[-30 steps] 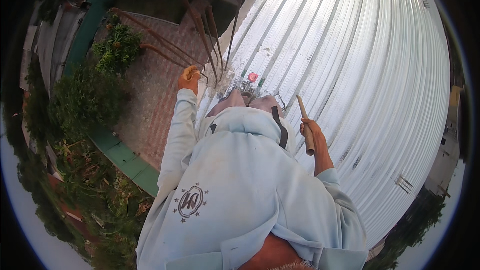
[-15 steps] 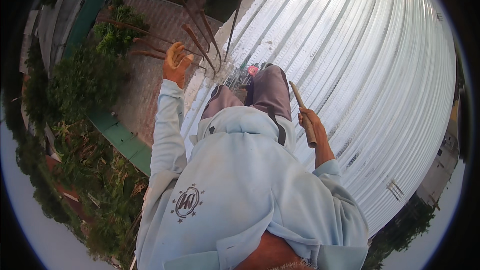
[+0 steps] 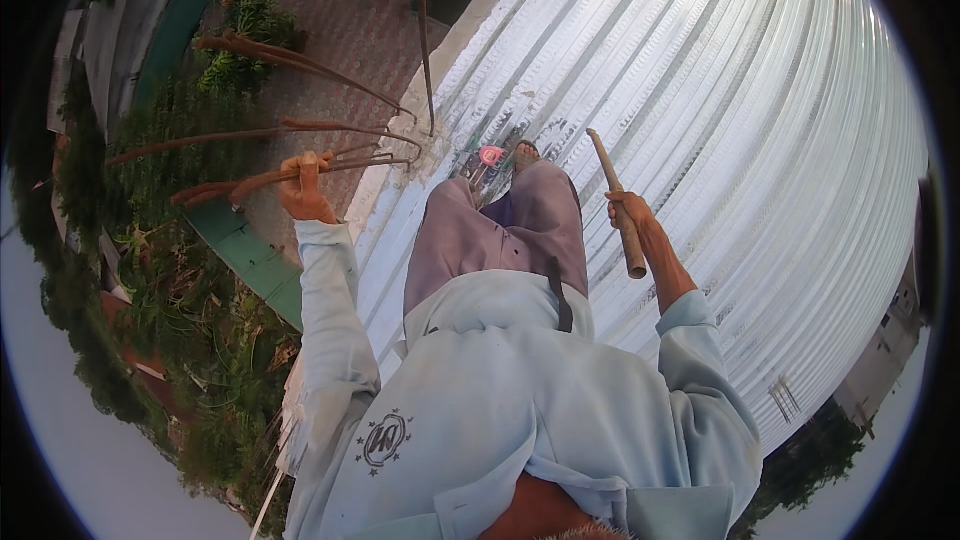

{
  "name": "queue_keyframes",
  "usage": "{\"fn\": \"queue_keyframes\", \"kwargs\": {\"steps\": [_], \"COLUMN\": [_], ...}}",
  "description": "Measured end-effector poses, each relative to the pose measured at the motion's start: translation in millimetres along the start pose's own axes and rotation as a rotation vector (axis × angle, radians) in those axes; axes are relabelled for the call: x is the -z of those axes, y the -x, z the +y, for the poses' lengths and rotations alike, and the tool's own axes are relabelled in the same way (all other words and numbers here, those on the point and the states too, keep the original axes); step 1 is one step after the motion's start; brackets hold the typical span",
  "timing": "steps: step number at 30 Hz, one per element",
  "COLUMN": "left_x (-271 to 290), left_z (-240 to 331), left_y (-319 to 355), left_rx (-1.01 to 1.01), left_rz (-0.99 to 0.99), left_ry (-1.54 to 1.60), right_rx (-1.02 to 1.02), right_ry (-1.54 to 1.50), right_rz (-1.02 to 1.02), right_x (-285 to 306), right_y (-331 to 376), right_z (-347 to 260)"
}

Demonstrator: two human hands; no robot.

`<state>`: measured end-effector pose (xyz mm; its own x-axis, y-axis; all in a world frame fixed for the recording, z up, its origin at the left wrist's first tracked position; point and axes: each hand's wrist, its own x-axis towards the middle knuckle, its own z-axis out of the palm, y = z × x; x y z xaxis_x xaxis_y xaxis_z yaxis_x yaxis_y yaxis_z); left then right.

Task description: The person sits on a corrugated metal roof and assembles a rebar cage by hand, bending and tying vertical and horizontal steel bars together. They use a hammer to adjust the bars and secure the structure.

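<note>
My left hand (image 3: 303, 190) is closed around a rusty steel bar (image 3: 350, 166) that sticks out from the roof's edge. Two more rusty bars (image 3: 290, 128) jut out beside it, bent and splayed. My right hand (image 3: 631, 214) grips a wooden handle (image 3: 615, 202) near its lower end, held up at my right side; whatever head it has is hidden. My legs in grey-purple trousers (image 3: 500, 225) reach forward onto the corrugated metal roof (image 3: 720, 120), with one foot in a pink sandal (image 3: 492, 155) near the edge.
The roof's pale concrete edge (image 3: 440, 100) runs up the middle. Far below on the left lie a brick-paved yard (image 3: 340, 40), green plants (image 3: 240, 25) and a green wall top (image 3: 250, 255). Trees and a building show at the lower right.
My left hand moved left and down along the rusty bars and now grips one. My legs have come further into view and the view has tilted; the right hand keeps the handle.
</note>
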<state>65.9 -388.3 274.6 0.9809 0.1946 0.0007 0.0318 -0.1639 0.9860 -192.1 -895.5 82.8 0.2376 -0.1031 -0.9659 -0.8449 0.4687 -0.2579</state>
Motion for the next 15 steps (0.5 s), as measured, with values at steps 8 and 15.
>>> {"fn": "queue_keyframes", "kwargs": {"steps": [8, 15], "left_x": [-17.1, -17.5], "left_z": [-35.3, -8.6], "left_y": [0.4, -6.8], "left_rx": [-0.239, -0.149], "left_rz": [0.055, -0.004], "left_ry": [-0.082, -0.076], "right_rx": [0.272, 0.236], "right_ry": [0.382, 0.233], "right_rz": [0.228, 0.160], "right_x": [15.5, -12.5], "right_y": [-70.7, -19.2], "right_z": [-22.8, -32.9]}}
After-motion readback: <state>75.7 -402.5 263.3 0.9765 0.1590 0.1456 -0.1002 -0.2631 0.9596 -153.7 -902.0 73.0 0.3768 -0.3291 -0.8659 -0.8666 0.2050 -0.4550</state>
